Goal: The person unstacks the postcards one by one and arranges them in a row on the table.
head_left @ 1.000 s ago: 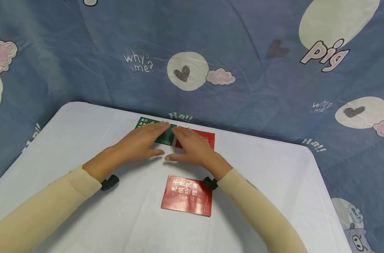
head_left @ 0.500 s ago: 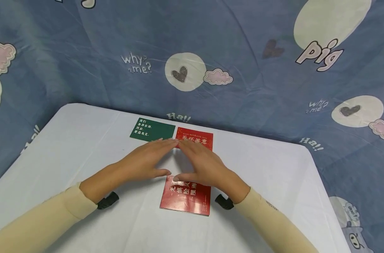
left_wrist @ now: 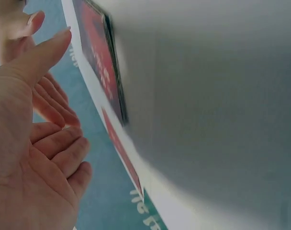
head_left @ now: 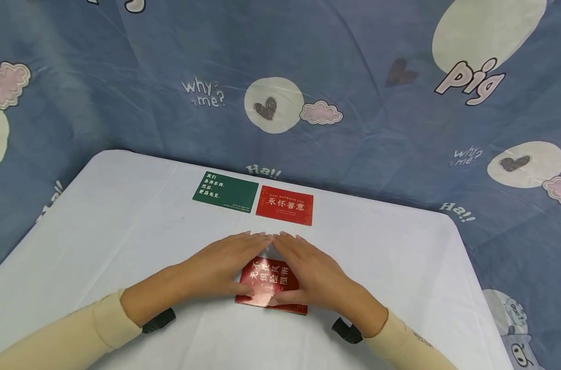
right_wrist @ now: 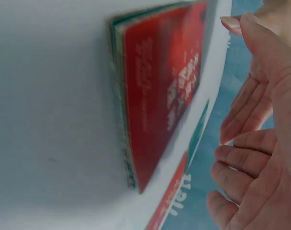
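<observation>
A stack of red cards [head_left: 271, 274] with white lettering lies on the white table, and the right wrist view shows its layered edge. My left hand [head_left: 222, 264] hovers over the stack's left side, fingers extended. From the other side my right hand [head_left: 315, 275] mirrors it, so the fingertips of both hands meet above the stack's far edge. Both thumbs hang over its near part. Neither hand holds anything; in the left wrist view the stack [left_wrist: 100, 55] shows a gap from the palms. Behind them lie a green card [head_left: 226, 191] and a red card [head_left: 284, 205], side by side.
The white-covered table [head_left: 377, 246] ends at a blue printed cloth [head_left: 354, 144] hanging behind it. Dark straps [head_left: 347, 330] sit at the wrists, under the beige sleeves.
Both hands have drawn back toward the near side, from over the green and red cards to over the stack, uncovering those two cards. The cards have stayed in place.
</observation>
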Demonstrator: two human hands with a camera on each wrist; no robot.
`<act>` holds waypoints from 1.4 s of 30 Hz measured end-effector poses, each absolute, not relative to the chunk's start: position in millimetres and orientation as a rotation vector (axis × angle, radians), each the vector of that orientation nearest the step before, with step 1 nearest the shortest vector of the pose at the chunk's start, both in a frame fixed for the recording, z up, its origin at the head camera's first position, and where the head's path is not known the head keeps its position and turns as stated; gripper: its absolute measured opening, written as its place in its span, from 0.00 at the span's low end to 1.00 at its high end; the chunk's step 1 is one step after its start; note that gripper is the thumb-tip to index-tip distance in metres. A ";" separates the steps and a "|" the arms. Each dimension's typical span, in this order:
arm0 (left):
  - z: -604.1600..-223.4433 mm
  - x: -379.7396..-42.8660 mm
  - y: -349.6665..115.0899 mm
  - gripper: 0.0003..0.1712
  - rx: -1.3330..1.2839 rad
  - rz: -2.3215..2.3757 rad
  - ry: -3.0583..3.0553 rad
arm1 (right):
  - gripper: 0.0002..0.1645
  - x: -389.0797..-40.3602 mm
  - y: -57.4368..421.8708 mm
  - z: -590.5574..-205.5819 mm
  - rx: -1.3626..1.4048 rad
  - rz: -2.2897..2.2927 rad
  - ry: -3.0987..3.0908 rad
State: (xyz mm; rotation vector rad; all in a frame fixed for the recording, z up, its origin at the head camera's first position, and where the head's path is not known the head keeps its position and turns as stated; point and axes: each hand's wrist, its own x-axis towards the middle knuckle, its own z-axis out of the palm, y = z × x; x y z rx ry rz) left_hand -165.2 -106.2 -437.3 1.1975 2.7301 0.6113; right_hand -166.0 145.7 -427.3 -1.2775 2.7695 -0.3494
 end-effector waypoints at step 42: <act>-457.1 -147.8 -100.0 0.52 1.117 0.665 2.659 | 0.55 -134.4 174.5 -460.6 -1.100 -0.415 2.798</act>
